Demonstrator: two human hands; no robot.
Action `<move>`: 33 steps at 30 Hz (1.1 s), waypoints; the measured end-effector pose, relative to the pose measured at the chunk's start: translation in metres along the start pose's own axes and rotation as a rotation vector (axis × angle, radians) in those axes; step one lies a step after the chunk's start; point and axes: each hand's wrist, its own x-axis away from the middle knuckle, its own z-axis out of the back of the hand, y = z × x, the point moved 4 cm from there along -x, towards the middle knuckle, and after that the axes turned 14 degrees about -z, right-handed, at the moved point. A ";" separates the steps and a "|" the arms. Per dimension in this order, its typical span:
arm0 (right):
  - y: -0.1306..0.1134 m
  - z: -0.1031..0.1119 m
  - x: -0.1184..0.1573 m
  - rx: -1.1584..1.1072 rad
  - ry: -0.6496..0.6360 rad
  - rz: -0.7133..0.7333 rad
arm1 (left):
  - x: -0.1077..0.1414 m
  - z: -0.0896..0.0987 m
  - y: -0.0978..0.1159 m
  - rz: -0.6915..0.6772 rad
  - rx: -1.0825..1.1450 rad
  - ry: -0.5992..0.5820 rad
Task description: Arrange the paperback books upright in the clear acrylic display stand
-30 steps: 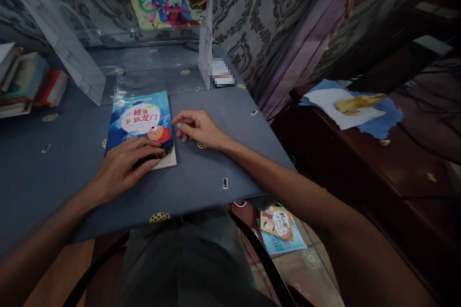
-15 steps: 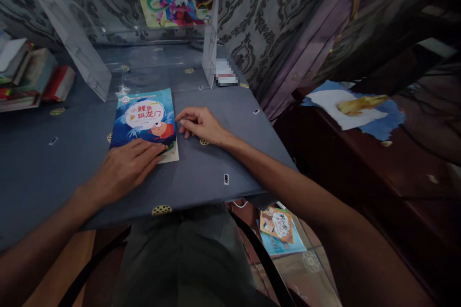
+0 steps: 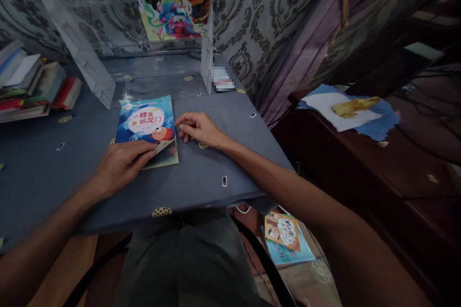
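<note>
Grey tabletop (image 3: 201, 172): L hand (image 3: 120, 160) pinching blue bk (image 3: 146, 120), lower edge raised; R hand (image 3: 200, 128) empty; clear stand (image 3: 84, 57) behind.

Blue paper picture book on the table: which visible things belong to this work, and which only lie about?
In use:
blue paper picture book
left hand, lifting its lower corner
right hand, beside it

Lying about:
multicoloured stacked books
clear plastic stand
orange paper booklet
ragged blue sheet

the blue picture book (image 3: 146, 117), a red-orange fish on its cover, lies face up on the worktop (image 3: 196, 175). its lower edge is lifted, showing pages beneath.
</note>
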 end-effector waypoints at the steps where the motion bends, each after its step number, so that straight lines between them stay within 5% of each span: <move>1: 0.000 0.000 0.000 0.002 0.000 0.003 | 0.000 0.000 0.000 -0.002 -0.002 -0.006; 19: 0.000 0.000 0.005 0.034 -0.010 0.073 | 0.009 -0.024 0.025 -0.350 -0.538 -0.144; 25: 0.002 0.001 0.011 0.032 -0.036 0.061 | 0.005 -0.010 0.011 -0.259 -0.290 -0.018; 33: -0.010 -0.012 0.025 0.196 -0.098 0.237 | -0.003 -0.003 -0.001 -0.014 -0.037 -0.075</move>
